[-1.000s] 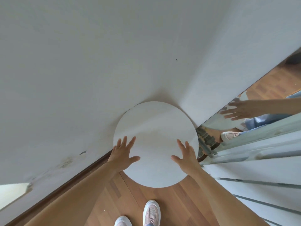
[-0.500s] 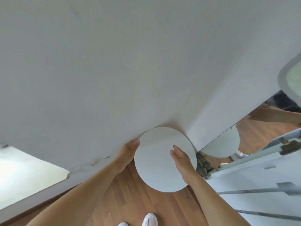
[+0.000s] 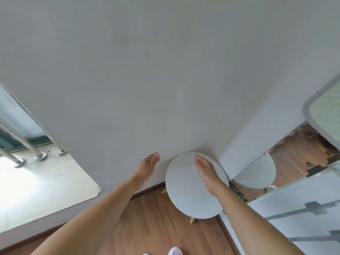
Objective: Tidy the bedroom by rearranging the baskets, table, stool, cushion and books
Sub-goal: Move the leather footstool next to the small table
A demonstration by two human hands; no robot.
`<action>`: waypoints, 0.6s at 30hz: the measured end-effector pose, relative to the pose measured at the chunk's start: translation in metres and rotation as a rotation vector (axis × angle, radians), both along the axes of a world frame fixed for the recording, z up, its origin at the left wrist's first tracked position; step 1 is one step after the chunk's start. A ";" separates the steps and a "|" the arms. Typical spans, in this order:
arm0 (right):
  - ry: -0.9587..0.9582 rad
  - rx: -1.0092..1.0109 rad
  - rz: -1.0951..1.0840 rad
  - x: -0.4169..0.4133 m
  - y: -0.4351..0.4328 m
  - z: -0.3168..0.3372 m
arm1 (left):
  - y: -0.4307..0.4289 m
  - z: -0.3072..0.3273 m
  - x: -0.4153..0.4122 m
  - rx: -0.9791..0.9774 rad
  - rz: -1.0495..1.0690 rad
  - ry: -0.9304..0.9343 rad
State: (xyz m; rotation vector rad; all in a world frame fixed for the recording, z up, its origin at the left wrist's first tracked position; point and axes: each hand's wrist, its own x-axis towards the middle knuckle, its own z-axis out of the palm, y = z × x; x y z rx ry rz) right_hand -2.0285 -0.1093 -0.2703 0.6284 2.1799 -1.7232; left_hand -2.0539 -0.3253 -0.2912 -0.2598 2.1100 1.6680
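The round white table (image 3: pixel 189 197) stands on the wooden floor (image 3: pixel 156 218) in the corner. Its far edge is at the wall (image 3: pixel 165 80) and its right edge is just beside the mirror (image 3: pixel 287 162).

The right hand (image 3: pixel 206 171) lies over the far half of the tabletop in this view, fingers straight and close together, holding nothing. Whether the palm touches the top cannot be told. The left hand (image 3: pixel 148 167) is near the table's left edge but apart from it, in front of the wall, fingers likewise straight, together and empty.

Step in hand, as judged: final seating of the table in the corner.
- Check that the top sits level and does not rock.
- If adjustment is needed, press with flat palms on opposite edges and slide; do not lift by one side.
- Keep the edge from striking the mirror.

Count:
- Table: one, plus one reflection (image 3: pixel 257 173).
- Table legs (image 3: pixel 191 220) visible: two, yellow.
- Hands: two.
- Metal bars (image 3: pixel 41 156) on the window sill (image 3: pixel 46 181): three.
- Baskets, stool, cushion, books: none in view.
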 end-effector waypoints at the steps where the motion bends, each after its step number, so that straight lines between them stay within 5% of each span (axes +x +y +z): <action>1: 0.002 -0.002 0.010 0.000 -0.006 0.002 | -0.006 0.001 0.003 -0.001 0.017 0.011; 10: 0.019 -0.033 0.247 -0.007 -0.066 0.010 | -0.062 0.022 0.038 0.017 0.236 0.066; 18: 0.041 -0.081 0.591 -0.007 -0.126 0.025 | -0.104 0.031 0.099 0.054 0.633 0.052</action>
